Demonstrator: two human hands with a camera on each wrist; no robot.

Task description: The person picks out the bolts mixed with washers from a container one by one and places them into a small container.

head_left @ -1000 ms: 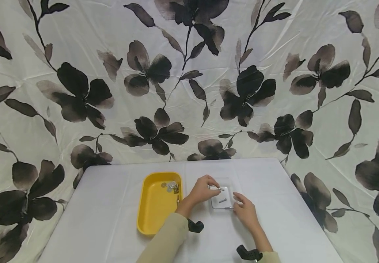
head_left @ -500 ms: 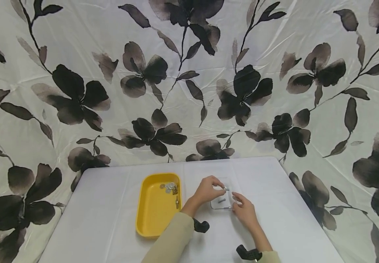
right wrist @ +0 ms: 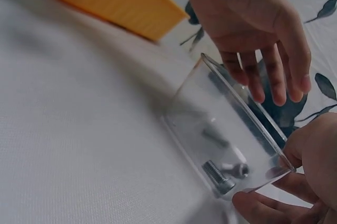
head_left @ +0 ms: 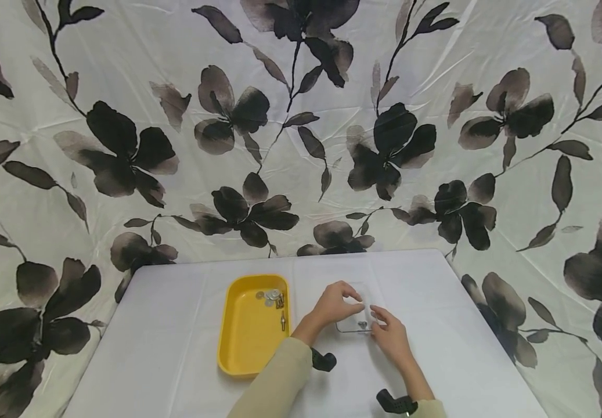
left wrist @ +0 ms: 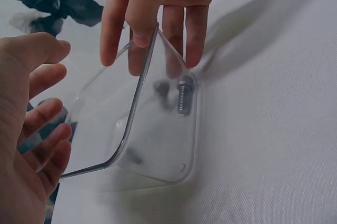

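Note:
A clear plastic box [right wrist: 181, 97] holds socket-head bolts [right wrist: 217, 175]; in the head view they lie together at its near right corner. My right hand [head_left: 389, 334] grips that corner, thumb at the rim and fingers against the outer wall, as the left wrist view shows beside a bolt [left wrist: 184, 95]. My left hand [head_left: 338, 303] hovers over the left side of the box with nothing in its fingers. In the right wrist view the left hand [right wrist: 258, 34] has its fingers loosely spread above the rim.
Left of the box, a yellow tray [head_left: 245, 342] stands on the white-covered table [head_left: 139, 348]. Several round flat metal discs [head_left: 271, 296] and a slim metal piece [head_left: 283, 320] lie along its right side. A floral cloth [head_left: 321, 174] hangs behind the table.
My left hand has moved right over the box and let go of the bolt it was pinching. Bolts now lie together near the right hand, which stays at the corner.

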